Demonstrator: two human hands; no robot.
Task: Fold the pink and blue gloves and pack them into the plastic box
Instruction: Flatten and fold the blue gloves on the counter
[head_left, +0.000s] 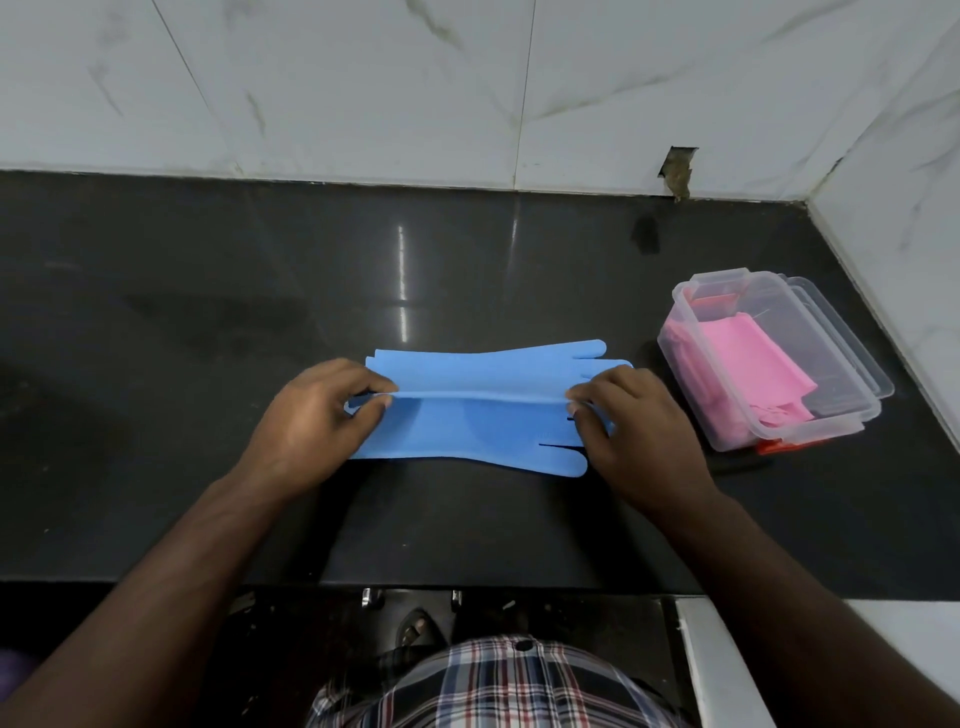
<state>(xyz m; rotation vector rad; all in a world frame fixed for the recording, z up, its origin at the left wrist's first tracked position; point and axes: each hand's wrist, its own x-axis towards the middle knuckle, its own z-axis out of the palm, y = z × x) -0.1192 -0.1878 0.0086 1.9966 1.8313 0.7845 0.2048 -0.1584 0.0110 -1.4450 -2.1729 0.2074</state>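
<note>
Two blue gloves (478, 423) lie stacked lengthwise on the black counter, cuffs to the left and fingers to the right. A raised lengthwise fold runs along their middle. My left hand (317, 421) pinches that fold at the cuff end. At the finger end, my right hand (631, 423) pinches the same fold. The clear plastic box (852, 364) stands to the right of the gloves, open at the top. Folded pink gloves (748, 364) lie inside it.
The black counter (208, 312) runs back to a white marble-tiled wall, with a second wall closing the right side. A chipped hole (678, 171) marks the wall base. The box's lid seems to lie under it, red clips showing. The counter's front edge is near my body.
</note>
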